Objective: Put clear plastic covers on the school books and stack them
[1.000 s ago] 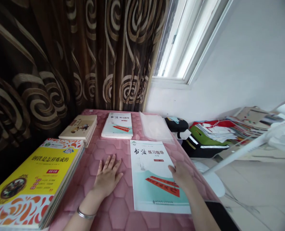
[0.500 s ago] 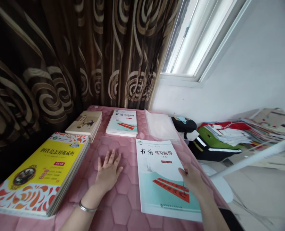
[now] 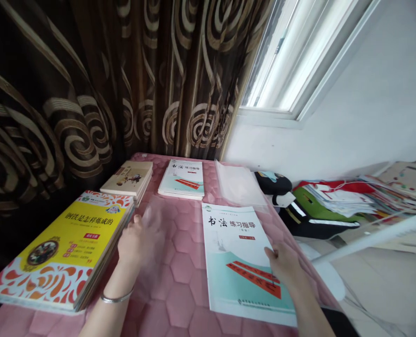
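On the pink surface (image 3: 179, 276), a booklet (image 3: 230, 250) is touched at three o'clock by the right hand (image 3: 285, 266); the left hand (image 3: 132, 241) is curled near a yellow book (image 3: 77, 243); neither fingers' grip can be told.

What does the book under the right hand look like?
The book is closed and looks papery. Its cover is white above and blue-green below, with black writing and slanting red strips. It lies flat on the pink cover. The right hand touches its right edge, and hides part of it.
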`<state>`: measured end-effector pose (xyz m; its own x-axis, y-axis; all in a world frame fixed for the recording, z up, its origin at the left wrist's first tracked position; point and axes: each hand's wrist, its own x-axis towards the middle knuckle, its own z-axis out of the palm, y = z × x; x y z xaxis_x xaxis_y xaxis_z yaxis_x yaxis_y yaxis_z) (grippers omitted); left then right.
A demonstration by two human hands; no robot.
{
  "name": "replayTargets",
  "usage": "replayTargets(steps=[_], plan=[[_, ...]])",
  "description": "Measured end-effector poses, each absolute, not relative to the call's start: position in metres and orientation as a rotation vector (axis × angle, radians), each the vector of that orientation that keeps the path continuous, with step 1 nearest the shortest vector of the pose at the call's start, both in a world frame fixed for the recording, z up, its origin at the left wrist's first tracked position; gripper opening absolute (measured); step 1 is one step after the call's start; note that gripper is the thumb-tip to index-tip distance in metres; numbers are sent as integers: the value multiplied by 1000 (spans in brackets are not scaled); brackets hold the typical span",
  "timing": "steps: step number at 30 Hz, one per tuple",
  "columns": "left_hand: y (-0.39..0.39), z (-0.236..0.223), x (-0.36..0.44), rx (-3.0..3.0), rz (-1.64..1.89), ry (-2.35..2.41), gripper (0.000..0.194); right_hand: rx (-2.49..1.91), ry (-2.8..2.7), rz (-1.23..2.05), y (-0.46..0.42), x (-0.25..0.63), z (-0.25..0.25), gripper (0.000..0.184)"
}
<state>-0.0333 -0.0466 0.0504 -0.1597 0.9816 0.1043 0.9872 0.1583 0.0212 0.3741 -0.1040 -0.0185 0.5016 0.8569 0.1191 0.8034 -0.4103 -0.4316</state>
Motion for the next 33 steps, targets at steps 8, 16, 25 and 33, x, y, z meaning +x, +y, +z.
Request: replayTargets(steps=[8,16,25,33], plan=[[-46,54,-40,-1922,-81,-2338,45,-2237,-1303,380,-101,359,-16,18],[-72,45,7,-2317,-304,-1972,51,-2180,-1329,403,-102,359,-18,20],[-103,20,60,-3184,9,-1657,70,-2135,-1351,419,-103,359,-13,23],[-98,29,56,-3182,185,-1773,74,-2129,-1339,465,-104,356,-8,26]])
